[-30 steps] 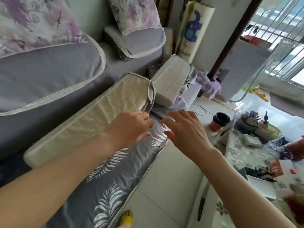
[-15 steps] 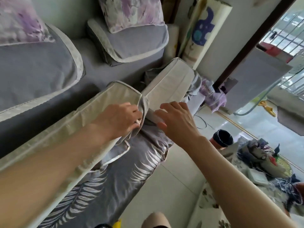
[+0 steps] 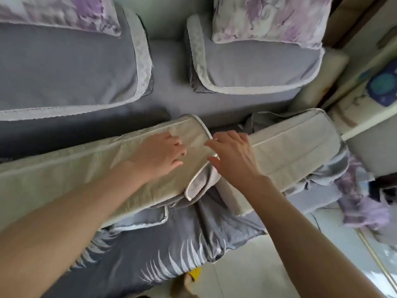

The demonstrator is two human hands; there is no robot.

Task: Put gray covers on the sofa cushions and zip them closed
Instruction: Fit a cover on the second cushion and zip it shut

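The beige cushion point(image 3: 90, 175) lies along the sofa seat point(image 3: 171, 100), bulky but soft, its piped end corner the best hold. On that end, left hand point(image 3: 159, 153) rests flat; right hand point(image 3: 232, 155) touches the corner, fingers spread, gripping nothing. Gray cover point(image 3: 150, 254) is limp beneath.

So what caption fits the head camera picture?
Both hands rest on two beige sofa cushions above a feather-print gray cover.

No text, label, brand, number or sign can be read anywhere in the view; the printed fabrics carry only patterns, and the far objects are blurred.
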